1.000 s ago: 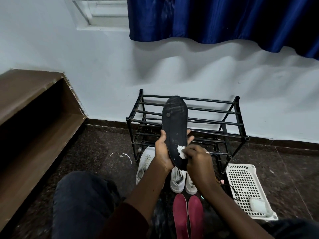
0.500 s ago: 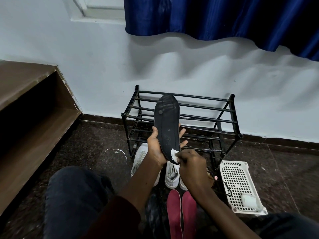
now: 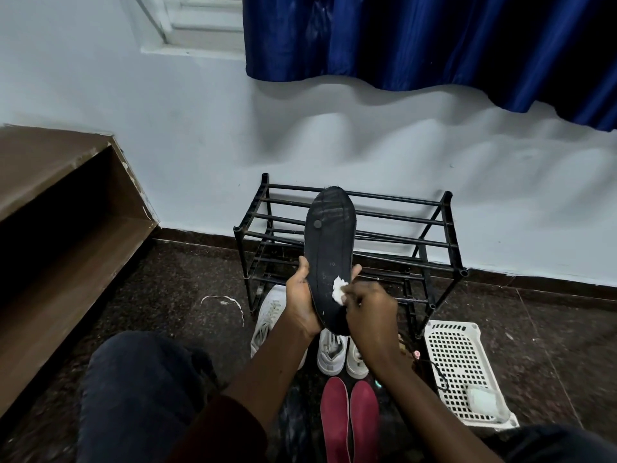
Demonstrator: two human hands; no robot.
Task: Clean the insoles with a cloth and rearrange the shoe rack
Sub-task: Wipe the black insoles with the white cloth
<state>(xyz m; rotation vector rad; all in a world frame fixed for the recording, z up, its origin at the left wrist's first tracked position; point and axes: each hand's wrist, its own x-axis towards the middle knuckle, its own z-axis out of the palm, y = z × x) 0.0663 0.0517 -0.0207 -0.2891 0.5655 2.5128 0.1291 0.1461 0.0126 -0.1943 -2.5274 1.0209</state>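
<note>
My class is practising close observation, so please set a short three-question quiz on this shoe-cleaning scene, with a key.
1. True or false: the left hand holds the black insole.
2. The cloth pinched in the right hand is: A red, B white, C blue.
3. How many red insoles lie on the floor?
Key: 1 true; 2 B; 3 two.
</note>
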